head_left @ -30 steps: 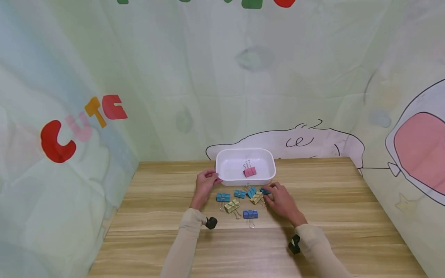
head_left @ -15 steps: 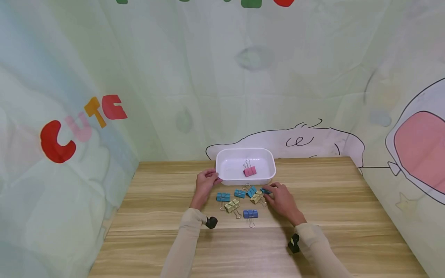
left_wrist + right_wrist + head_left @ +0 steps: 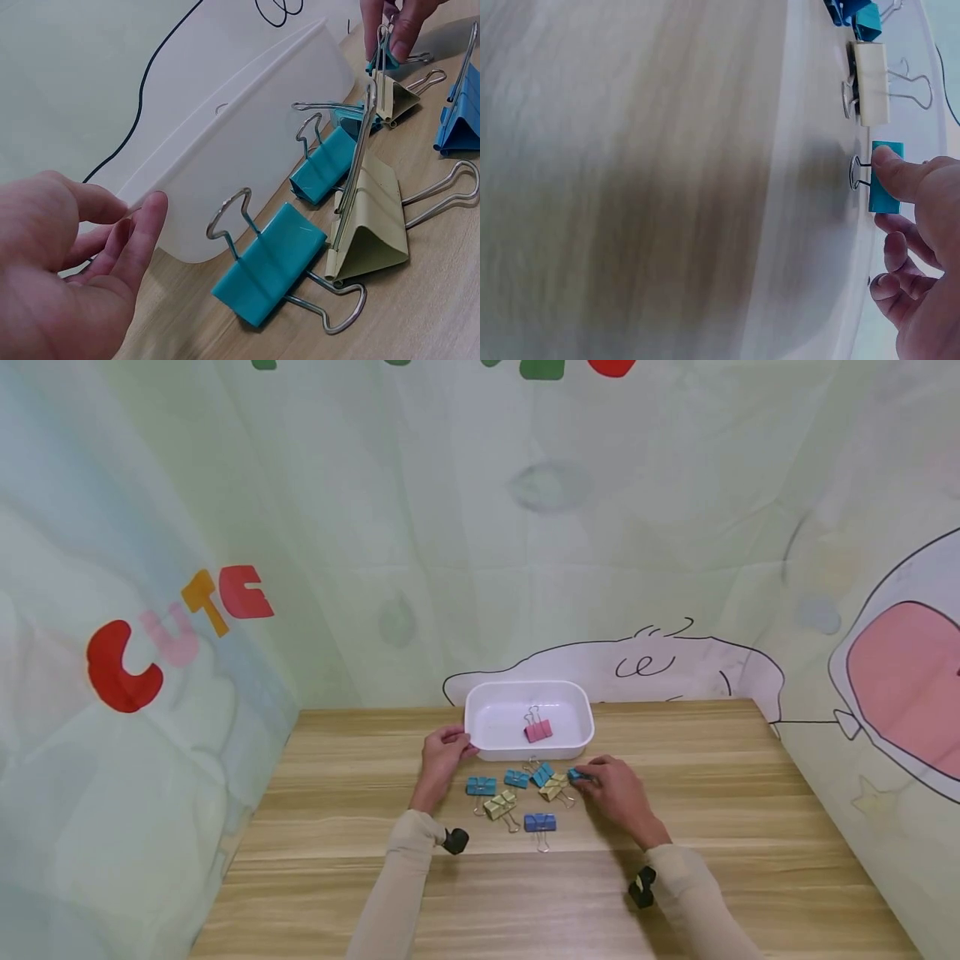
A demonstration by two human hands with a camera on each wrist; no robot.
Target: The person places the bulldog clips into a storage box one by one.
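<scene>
With our left hand (image 3: 442,753) pinching the white tray (image 3: 480,737) rim at frame centre, our right hand (image 3: 617,793) pinches a teal clip (image 3: 576,774); we judge a lift into the tray comes next.

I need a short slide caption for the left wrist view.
Left hand holds the white tray rim beside teal and cream binder clips.

You have a smooth, slightly glossy white plastic tray (image 3: 480,731) on a matt wood-grain table (image 3: 735,793), painted metal clips (image 3: 270,261) in teal, cream and blue with shiny bare wire handles, and a soft, creased printed cloth backdrop (image 3: 360,527) behind.
</scene>
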